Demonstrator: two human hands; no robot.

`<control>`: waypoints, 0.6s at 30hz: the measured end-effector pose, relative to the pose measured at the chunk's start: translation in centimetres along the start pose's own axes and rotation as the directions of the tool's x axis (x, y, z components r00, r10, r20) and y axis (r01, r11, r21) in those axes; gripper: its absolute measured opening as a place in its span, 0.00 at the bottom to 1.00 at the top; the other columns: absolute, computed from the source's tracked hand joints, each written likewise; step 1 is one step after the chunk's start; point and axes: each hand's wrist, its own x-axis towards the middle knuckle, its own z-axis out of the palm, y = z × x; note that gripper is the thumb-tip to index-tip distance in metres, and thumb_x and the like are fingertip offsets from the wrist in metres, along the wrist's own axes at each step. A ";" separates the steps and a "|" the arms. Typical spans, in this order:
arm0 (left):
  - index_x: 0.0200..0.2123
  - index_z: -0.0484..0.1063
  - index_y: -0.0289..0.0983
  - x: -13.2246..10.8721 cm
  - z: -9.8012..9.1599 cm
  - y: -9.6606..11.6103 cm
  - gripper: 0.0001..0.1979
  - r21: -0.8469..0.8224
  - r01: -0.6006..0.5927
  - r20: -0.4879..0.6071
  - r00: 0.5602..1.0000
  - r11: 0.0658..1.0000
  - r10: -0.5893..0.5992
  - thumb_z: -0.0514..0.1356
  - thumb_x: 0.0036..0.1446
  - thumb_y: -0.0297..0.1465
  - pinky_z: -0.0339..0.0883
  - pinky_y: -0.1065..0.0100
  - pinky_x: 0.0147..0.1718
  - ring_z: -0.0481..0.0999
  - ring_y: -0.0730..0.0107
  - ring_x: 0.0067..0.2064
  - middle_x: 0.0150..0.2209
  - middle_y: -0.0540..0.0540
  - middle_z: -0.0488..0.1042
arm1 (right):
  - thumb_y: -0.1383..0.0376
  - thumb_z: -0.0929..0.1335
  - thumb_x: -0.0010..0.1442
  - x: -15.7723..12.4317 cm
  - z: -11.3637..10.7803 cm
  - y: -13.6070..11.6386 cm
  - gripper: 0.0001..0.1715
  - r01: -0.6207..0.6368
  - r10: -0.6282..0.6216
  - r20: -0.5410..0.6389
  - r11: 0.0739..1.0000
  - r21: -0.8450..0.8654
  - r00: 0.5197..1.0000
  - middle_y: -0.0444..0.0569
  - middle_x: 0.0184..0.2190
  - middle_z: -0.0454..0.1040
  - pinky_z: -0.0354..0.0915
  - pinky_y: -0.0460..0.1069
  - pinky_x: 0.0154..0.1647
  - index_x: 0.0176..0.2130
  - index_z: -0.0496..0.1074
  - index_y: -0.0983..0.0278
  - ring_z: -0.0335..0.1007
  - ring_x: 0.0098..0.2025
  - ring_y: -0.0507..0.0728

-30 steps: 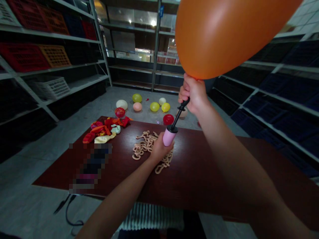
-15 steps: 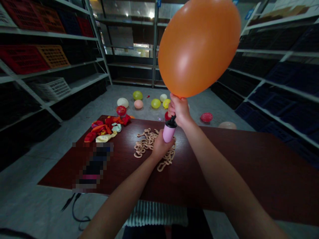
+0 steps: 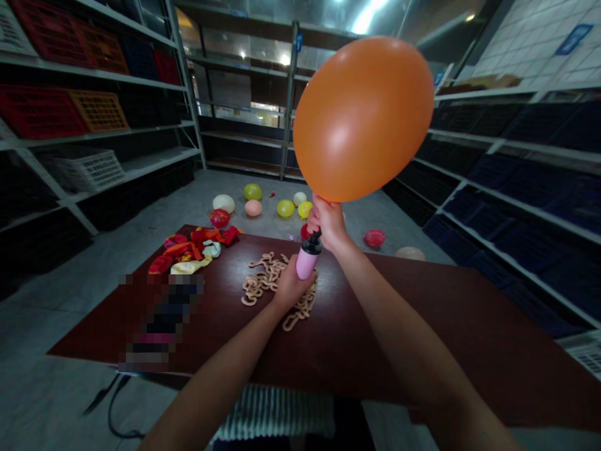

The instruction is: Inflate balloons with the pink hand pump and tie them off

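A large inflated orange balloon point(image 3: 364, 119) rises above the table, its neck pinched by my right hand point(image 3: 329, 222), whose fingers are closed. Below that, my left hand point(image 3: 291, 288) wraps round the pink barrel of a balloon pump point(image 3: 307, 263) with a black top. The pump's upper end reaches up to my right fingers, which hide where it meets the balloon. Behind and under my left hand, a heap of beige chain-like loops point(image 3: 258, 285) lies on the table.
Several deflated balloons, red, orange and pale point(image 3: 195, 250), lie at the left of the dark brown table point(image 3: 399, 307), near a pixelated dark object point(image 3: 164, 319). Inflated balloons, such as a green one point(image 3: 252, 191), rest on the floor beyond. Shelves with crates point(image 3: 40, 113) stand around.
The view has tilted up and shifted slightly right, so the balloon, pump and table sit lower and further left in it. Both hands keep their holds.
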 end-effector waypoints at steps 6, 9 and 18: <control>0.51 0.69 0.36 -0.2 -0.2 0.1 0.23 0.015 -0.025 0.001 1.000 1.000 0.025 0.68 0.53 0.37 0.69 0.65 0.40 0.77 0.63 0.39 0.41 0.45 0.77 | 0.50 0.68 0.64 -0.3 0.4 -4.3 0.32 0.057 -0.056 0.058 0.998 -0.021 0.997 0.33 0.09 0.49 0.49 0.44 0.12 0.21 0.48 0.58 0.44 0.11 0.46; 0.51 0.69 0.36 -0.4 -0.2 0.2 0.23 0.008 -0.024 0.016 1.000 1.000 0.023 0.67 0.54 0.38 0.69 0.64 0.41 0.77 0.62 0.40 0.42 0.45 0.78 | 0.48 0.68 0.64 -0.3 0.5 -5.6 0.32 0.079 -0.077 0.045 0.996 -0.031 0.996 0.33 0.10 0.48 0.48 0.44 0.12 0.21 0.49 0.57 0.43 0.11 0.46; 0.51 0.69 0.38 -0.3 0.0 0.0 0.22 0.010 -0.019 0.027 0.999 1.000 0.019 0.67 0.54 0.36 0.69 0.65 0.43 0.78 0.62 0.42 0.44 0.45 0.78 | 0.53 0.64 0.68 0.0 -0.6 -4.4 0.30 0.050 -0.049 -0.026 0.999 0.012 0.998 0.34 0.09 0.46 0.48 0.44 0.12 0.21 0.48 0.58 0.42 0.11 0.46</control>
